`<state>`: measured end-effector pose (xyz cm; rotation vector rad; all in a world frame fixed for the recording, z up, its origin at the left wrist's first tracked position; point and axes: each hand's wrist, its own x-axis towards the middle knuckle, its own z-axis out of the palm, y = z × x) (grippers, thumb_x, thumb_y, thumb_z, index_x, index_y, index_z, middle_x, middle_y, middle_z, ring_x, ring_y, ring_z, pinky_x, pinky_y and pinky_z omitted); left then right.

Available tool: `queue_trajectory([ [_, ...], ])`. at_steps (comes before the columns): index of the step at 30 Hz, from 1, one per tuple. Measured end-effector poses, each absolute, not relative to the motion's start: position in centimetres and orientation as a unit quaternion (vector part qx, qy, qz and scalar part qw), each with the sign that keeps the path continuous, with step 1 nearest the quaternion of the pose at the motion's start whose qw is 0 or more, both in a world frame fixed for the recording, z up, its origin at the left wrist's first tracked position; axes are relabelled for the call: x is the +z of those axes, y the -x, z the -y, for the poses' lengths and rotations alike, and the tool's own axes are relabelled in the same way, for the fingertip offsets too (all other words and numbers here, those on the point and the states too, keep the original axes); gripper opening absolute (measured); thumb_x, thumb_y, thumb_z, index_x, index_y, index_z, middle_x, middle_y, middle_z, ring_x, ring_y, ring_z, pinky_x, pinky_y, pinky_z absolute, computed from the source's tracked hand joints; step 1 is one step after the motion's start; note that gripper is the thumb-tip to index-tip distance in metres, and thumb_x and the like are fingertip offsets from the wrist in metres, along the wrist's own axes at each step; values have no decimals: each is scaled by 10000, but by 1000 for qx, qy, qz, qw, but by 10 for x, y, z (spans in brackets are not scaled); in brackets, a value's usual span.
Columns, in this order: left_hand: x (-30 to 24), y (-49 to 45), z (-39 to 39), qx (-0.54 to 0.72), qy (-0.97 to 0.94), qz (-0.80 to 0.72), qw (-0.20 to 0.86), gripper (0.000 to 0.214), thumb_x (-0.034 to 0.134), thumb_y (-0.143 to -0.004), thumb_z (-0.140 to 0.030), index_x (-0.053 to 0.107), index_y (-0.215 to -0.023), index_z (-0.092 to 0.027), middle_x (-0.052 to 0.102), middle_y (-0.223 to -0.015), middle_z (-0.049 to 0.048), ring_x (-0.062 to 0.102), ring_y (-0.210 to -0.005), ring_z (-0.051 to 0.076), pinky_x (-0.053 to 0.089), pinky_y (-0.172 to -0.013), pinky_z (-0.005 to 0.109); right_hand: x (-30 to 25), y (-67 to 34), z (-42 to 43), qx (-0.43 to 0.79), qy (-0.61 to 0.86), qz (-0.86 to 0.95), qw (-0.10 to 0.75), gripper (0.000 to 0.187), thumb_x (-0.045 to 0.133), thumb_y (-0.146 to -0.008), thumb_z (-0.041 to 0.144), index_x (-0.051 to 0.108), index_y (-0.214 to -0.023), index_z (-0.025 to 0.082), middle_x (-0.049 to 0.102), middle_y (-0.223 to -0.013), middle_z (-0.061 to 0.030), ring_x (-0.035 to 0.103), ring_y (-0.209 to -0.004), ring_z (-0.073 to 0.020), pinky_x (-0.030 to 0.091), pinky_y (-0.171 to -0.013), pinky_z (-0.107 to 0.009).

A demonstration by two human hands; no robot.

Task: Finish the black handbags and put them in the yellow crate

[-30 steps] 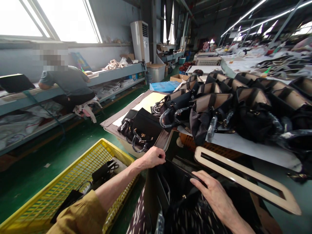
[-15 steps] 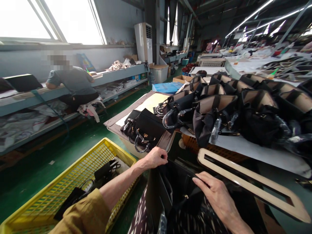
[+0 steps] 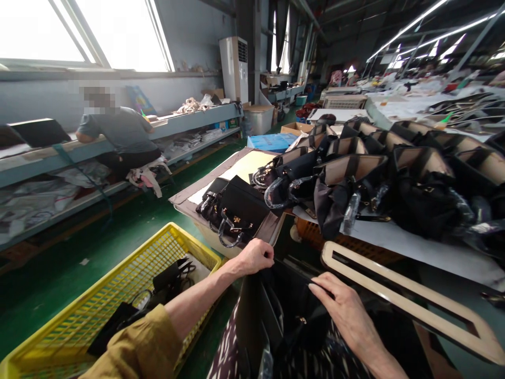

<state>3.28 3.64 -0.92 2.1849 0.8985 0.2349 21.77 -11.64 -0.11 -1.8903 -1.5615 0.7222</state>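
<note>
A black handbag [image 3: 284, 310] stands open on my lap, low in the middle of the head view. My left hand [image 3: 254, 256] is closed on its far top edge. My right hand [image 3: 341, 310] lies over the bag's right rim with the fingers curled onto it. A flat beige frame with a long slot [image 3: 410, 305] rests just right of the bag. Beyond it, many black handbags with tan linings [image 3: 355, 173] crowd the worktable.
A yellow plastic crate [image 3: 118, 295] with black bag parts sits at my left on the green floor. A person in a grey shirt [image 3: 118, 137] sits at a long bench on the left. Two black bags [image 3: 236, 210] lie on a brown board ahead.
The view has drifted slightly. My right hand has slid a little along the bag's rim; my left hand keeps its grip.
</note>
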Motion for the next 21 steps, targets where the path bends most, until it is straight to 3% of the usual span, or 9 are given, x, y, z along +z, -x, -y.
queue_trajectory([
  [7,-13,-34,-35,101,-855,-357,363,112,531,-600,-107,642,-599,-116,507,-515,-32,456,-533,83,316,-510,164,-2,-214,110,175,758,599,190,215,447,-836,377,618,-785,258,631,-879,6,595,-824,-171,434,-686,-253],
  [13,-12,-39,-31,87,-865,-340,357,103,546,-606,-129,648,-615,-124,530,-524,-28,450,-529,83,322,-513,165,5,-198,97,98,745,657,58,289,385,-874,334,612,-718,249,669,-736,-21,633,-737,-214,415,-639,-305],
  [17,-12,-42,-30,75,-877,-324,348,86,560,-640,-159,638,-625,-126,554,-555,-24,455,-539,84,333,-527,165,10,-181,82,114,753,648,9,266,361,-883,302,616,-823,258,690,-706,-46,658,-694,-237,361,-515,-277],
  [21,-12,-39,-32,73,-880,-296,365,68,592,-674,-189,612,-650,-129,542,-595,-34,455,-575,78,342,-558,158,10,-172,71,128,758,640,1,251,380,-879,274,627,-918,249,703,-773,-70,665,-751,-241,378,-543,-270],
])
